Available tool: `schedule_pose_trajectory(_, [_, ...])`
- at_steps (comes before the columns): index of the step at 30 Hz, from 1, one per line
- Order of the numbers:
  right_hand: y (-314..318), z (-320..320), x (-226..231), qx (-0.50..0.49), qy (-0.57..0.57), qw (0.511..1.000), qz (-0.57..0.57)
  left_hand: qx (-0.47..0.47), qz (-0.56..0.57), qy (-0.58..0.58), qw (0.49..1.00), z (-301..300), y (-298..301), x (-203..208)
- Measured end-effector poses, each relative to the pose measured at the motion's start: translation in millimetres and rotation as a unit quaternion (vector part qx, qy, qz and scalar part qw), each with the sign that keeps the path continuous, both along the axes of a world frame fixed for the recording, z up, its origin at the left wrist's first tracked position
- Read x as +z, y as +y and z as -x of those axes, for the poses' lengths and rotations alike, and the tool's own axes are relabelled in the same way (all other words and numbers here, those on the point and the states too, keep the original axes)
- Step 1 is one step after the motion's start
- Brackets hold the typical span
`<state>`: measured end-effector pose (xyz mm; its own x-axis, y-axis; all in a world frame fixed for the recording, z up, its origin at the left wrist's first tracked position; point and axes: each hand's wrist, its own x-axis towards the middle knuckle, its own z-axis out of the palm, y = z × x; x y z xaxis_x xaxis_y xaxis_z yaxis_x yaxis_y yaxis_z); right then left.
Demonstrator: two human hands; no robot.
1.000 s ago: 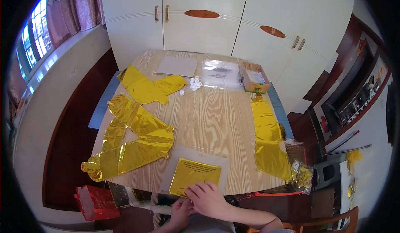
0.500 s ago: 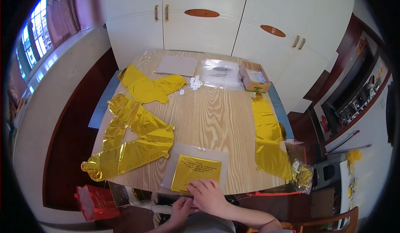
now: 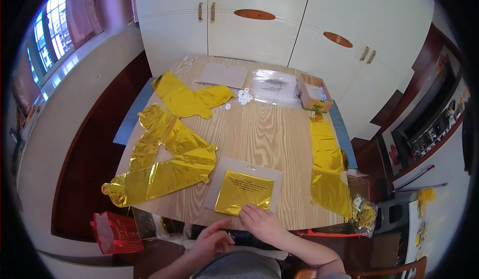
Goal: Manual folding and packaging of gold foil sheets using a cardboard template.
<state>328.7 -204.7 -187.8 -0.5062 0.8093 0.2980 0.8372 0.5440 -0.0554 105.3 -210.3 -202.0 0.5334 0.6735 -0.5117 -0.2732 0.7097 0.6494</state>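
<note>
A clear plastic bag (image 3: 278,181) with a folded gold foil sheet (image 3: 248,199) in it lies at the table's near edge, dark print on its front. My right hand (image 3: 262,223) rests its fingers on the packet's lower edge, stretched out rather than gripping. Just off the table edge, my left hand (image 3: 215,238) hangs with fingers loosely bent and apart, nothing in it. To the left spreads a large, flat gold foil balloon (image 3: 194,151) shaped with an opening in its middle. Beyond it is another flat gold balloon (image 3: 187,99), and a long one (image 3: 327,164) lies along the right side.
White rings or clips (image 3: 244,97) sit in a small heap near a grey-white card (image 3: 223,74). A clear plastic sleeve (image 3: 274,87) and a cardboard box (image 3: 315,99) stand farther back. Crumpled gold foil in clear plastic (image 3: 365,213) hangs at the right corner. A red bag (image 3: 117,233) is below left.
My left hand has drawn away from my right and opened. My right hand stays at the packet's lower edge. The whole view has shifted, so the table sits a little farther right and higher.
</note>
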Motion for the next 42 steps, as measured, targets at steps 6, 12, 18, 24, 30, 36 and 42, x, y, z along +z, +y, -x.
schedule_pose_trajectory(6, [1,-2,1,0.007,-0.008,1.0,-0.013,0.05,0.092,-0.092,0.99,-8,19,5])
schedule_pose_trajectory(12, [5,-5,15,0.023,-0.009,0.999,-0.038,0.065,0.103,-0.14,0.983,-16,25,6])
schedule_pose_trajectory(18, [10,-17,19,0.018,-0.065,0.995,-0.068,0.03,0.064,-0.13,0.989,-22,38,14])
schedule_pose_trajectory(24, [27,-38,46,0.019,-0.069,0.991,-0.111,-0.221,-0.104,0.011,0.97,-6,97,79])
schedule_pose_trajectory(30, [43,-63,62,0.007,-0.009,0.996,-0.092,-0.085,-0.601,0.367,0.705,-43,263,79])
schedule_pose_trajectory(36, [61,-69,78,0.02,-0.006,0.996,-0.081,0.01,-0.698,0.592,0.403,-94,392,-1])
schedule_pose_trajectory(42, [65,-84,84,-0.001,-0.019,0.995,-0.101,0.026,-0.739,0.608,0.288,-129,435,-30])
